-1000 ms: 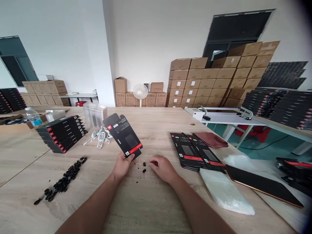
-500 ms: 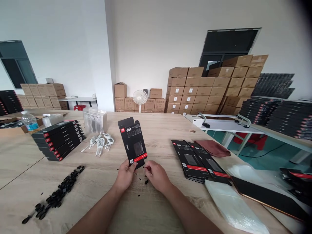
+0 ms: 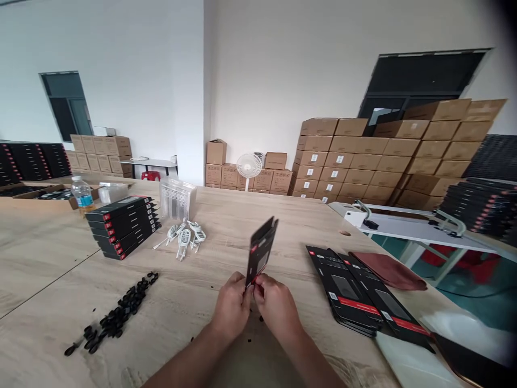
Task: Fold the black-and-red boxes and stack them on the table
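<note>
Okay, left hand and right hand together, both pinching lower end of black carton; long axis rises near-upright above them, leaning right.

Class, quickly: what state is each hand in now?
Left hand: closed, holding the black carton.
Right hand: closed at the carton's lower end; what it pinches is hidden.

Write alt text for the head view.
A person's left grip holds a flat black carton by its lower end, the right grip against it, above a wooden table. White cables and stacked black boxes sit left; flat cartons and brown cloth lie right.
</note>
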`<control>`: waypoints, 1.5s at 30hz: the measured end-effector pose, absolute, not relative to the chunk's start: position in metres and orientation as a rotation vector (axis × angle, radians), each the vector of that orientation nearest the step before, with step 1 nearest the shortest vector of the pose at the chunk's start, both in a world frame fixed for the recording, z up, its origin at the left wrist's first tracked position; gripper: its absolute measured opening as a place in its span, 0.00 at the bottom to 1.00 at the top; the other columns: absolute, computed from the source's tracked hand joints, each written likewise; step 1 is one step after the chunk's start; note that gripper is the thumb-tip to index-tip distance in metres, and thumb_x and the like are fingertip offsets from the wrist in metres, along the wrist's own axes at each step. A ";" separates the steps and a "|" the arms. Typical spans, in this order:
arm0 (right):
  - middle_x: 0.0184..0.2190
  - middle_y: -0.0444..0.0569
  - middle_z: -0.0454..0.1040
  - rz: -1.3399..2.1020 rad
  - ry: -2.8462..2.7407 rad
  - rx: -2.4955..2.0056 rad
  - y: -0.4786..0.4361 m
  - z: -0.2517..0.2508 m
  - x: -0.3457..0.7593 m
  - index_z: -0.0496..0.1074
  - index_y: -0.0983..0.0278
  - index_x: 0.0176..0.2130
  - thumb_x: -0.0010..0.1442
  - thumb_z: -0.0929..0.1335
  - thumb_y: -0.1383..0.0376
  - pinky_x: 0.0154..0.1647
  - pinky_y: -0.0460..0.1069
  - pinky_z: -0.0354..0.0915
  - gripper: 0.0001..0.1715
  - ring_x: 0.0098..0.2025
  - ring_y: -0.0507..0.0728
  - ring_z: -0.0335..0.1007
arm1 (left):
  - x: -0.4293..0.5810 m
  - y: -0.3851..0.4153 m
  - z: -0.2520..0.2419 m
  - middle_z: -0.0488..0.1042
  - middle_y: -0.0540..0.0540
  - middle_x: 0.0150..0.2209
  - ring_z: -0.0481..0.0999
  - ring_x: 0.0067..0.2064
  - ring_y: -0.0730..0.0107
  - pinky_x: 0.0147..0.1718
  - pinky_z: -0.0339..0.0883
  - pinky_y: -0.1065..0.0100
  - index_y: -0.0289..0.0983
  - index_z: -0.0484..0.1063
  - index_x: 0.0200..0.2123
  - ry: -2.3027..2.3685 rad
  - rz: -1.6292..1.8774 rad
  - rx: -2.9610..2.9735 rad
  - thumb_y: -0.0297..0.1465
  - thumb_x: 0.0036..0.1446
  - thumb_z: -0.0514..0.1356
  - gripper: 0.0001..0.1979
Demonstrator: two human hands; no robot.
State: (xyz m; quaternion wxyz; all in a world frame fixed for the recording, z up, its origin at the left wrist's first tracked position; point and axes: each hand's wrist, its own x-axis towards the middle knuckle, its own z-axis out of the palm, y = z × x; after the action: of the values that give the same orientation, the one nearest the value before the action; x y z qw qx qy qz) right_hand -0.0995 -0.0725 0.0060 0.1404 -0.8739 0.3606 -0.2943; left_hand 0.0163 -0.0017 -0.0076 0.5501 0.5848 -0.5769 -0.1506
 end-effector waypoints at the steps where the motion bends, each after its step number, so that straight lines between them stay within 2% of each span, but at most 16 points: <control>1: 0.29 0.50 0.74 -0.875 1.011 -2.483 -0.072 0.005 -0.100 0.65 0.61 0.32 0.58 0.59 0.68 0.32 0.50 0.59 0.07 0.30 0.58 0.70 | 0.015 -0.002 -0.007 0.73 0.40 0.35 0.72 0.41 0.58 0.42 0.62 0.62 0.40 0.77 0.38 -1.376 -0.343 1.411 0.36 0.62 0.48 0.17; 7: 0.29 0.47 0.72 -0.995 0.824 -2.208 -0.076 0.000 -0.106 0.64 0.60 0.35 0.62 0.60 0.61 0.34 0.50 0.63 0.06 0.29 0.56 0.68 | 0.013 -0.002 0.001 0.75 0.41 0.39 0.72 0.43 0.59 0.46 0.63 0.63 0.40 0.78 0.40 -1.318 -0.499 1.299 0.34 0.61 0.52 0.15; 11: 0.39 0.52 0.71 -1.256 0.998 -1.975 -0.086 0.009 -0.116 0.65 0.62 0.46 0.60 0.62 0.51 0.44 0.54 0.64 0.21 0.40 0.59 0.67 | 0.016 0.007 0.014 0.77 0.45 0.42 0.72 0.46 0.58 0.48 0.64 0.62 0.41 0.78 0.44 -1.283 -0.718 1.146 0.33 0.58 0.55 0.14; 14: 0.32 0.48 0.70 -1.023 0.778 -1.771 -0.085 0.011 -0.120 0.69 0.62 0.39 0.59 0.62 0.46 0.36 0.51 0.64 0.23 0.34 0.57 0.66 | 0.018 0.018 0.022 0.76 0.45 0.49 0.69 0.53 0.53 0.56 0.58 0.59 0.41 0.79 0.42 -1.302 -0.753 1.138 0.33 0.54 0.59 0.13; 16: 0.25 0.44 0.67 -0.794 0.593 -1.680 -0.076 0.010 -0.120 0.69 0.63 0.33 0.59 0.63 0.46 0.29 0.48 0.61 0.23 0.28 0.54 0.62 | 0.020 0.025 0.024 0.76 0.43 0.50 0.70 0.53 0.50 0.57 0.58 0.54 0.40 0.78 0.44 -1.141 -0.983 1.014 0.35 0.49 0.62 0.17; 20: 0.24 0.43 0.67 -0.548 0.462 -1.649 -0.053 0.014 -0.117 0.70 0.64 0.32 0.59 0.65 0.49 0.27 0.46 0.57 0.21 0.26 0.51 0.60 | 0.026 0.029 0.027 0.76 0.39 0.50 0.74 0.50 0.50 0.53 0.64 0.50 0.36 0.73 0.51 -0.653 -1.507 0.531 0.43 0.48 0.60 0.28; 24: 0.19 0.42 0.64 -0.652 0.685 -1.785 -0.050 0.026 -0.121 0.65 0.64 0.23 0.56 0.67 0.49 0.26 0.47 0.56 0.22 0.23 0.51 0.60 | 0.032 0.026 0.027 0.77 0.38 0.45 0.76 0.45 0.59 0.45 0.69 0.62 0.34 0.72 0.52 -0.529 -1.539 0.401 0.50 0.54 0.53 0.31; 25: 0.20 0.42 0.65 -0.775 0.729 -1.783 -0.051 0.029 -0.124 0.65 0.63 0.26 0.55 0.68 0.50 0.28 0.48 0.58 0.20 0.25 0.52 0.61 | 0.032 0.026 0.026 0.77 0.38 0.44 0.76 0.44 0.60 0.41 0.70 0.64 0.32 0.72 0.51 -0.563 -1.582 0.424 0.52 0.55 0.52 0.32; 27: 0.27 0.43 0.68 -0.961 0.724 -1.697 -0.055 0.034 -0.128 0.67 0.62 0.39 0.54 0.69 0.51 0.33 0.49 0.61 0.19 0.30 0.54 0.65 | 0.029 0.027 0.023 0.77 0.36 0.45 0.76 0.42 0.61 0.36 0.69 0.67 0.30 0.73 0.50 -0.662 -1.695 0.512 0.52 0.55 0.52 0.33; 29: 0.30 0.42 0.67 -0.949 0.658 -1.610 -0.057 0.038 -0.132 0.61 0.57 0.52 0.55 0.69 0.52 0.32 0.50 0.63 0.29 0.29 0.54 0.67 | 0.024 0.031 0.020 0.76 0.35 0.46 0.75 0.41 0.63 0.34 0.68 0.69 0.30 0.74 0.49 -0.737 -1.775 0.622 0.50 0.55 0.54 0.31; 30: 0.30 0.42 0.66 -0.920 0.636 -1.585 -0.058 0.040 -0.134 0.59 0.56 0.54 0.55 0.69 0.52 0.30 0.49 0.63 0.31 0.28 0.54 0.66 | 0.022 0.033 0.019 0.76 0.35 0.46 0.75 0.40 0.64 0.33 0.68 0.69 0.30 0.74 0.48 -0.763 -1.796 0.677 0.49 0.55 0.55 0.29; 35: 0.27 0.40 0.62 -0.971 0.555 -1.437 -0.069 0.047 -0.143 0.68 0.60 0.41 0.53 0.71 0.53 0.21 0.45 0.47 0.19 0.21 0.46 0.50 | 0.020 0.041 0.022 0.77 0.38 0.38 0.75 0.33 0.69 0.28 0.66 0.73 0.32 0.77 0.41 -0.757 -1.775 0.856 0.45 0.51 0.61 0.23; 37: 0.26 0.40 0.61 -0.985 0.504 -1.319 -0.074 0.050 -0.148 0.70 0.61 0.40 0.54 0.71 0.54 0.20 0.45 0.42 0.18 0.19 0.45 0.45 | 0.023 0.039 0.021 0.77 0.39 0.35 0.76 0.30 0.69 0.25 0.65 0.73 0.31 0.76 0.41 -0.723 -1.801 0.836 0.46 0.51 0.61 0.24; 41: 0.38 0.45 0.70 -0.965 0.435 -1.153 -0.074 0.043 -0.154 0.70 0.59 0.44 0.52 0.74 0.55 0.24 0.43 0.54 0.21 0.28 0.48 0.62 | 0.023 0.030 0.006 0.76 0.40 0.32 0.76 0.27 0.68 0.22 0.66 0.72 0.25 0.70 0.51 -0.673 -1.926 0.457 0.53 0.51 0.56 0.38; 43: 0.33 0.47 0.72 -0.736 0.350 -1.145 -0.068 0.032 -0.152 0.72 0.62 0.39 0.49 0.74 0.50 0.25 0.44 0.58 0.23 0.27 0.50 0.64 | 0.018 0.026 -0.005 0.75 0.40 0.30 0.75 0.24 0.68 0.19 0.64 0.72 0.23 0.68 0.52 -0.696 -2.002 0.312 0.58 0.51 0.51 0.43; 45: 0.25 0.46 0.71 -0.578 0.320 -1.122 -0.061 0.020 -0.148 0.73 0.65 0.35 0.45 0.74 0.45 0.20 0.45 0.56 0.28 0.20 0.48 0.60 | 0.008 0.026 -0.013 0.74 0.40 0.27 0.75 0.22 0.67 0.18 0.64 0.70 0.22 0.69 0.50 -0.749 -2.055 0.293 0.60 0.52 0.46 0.45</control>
State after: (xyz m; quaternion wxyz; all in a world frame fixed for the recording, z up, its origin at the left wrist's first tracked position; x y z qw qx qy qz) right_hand -0.1475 -0.0608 0.0201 0.7954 -0.5223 0.1488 -0.2690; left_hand 0.0084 0.0261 -0.0126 0.4507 0.1184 -0.3031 -0.8313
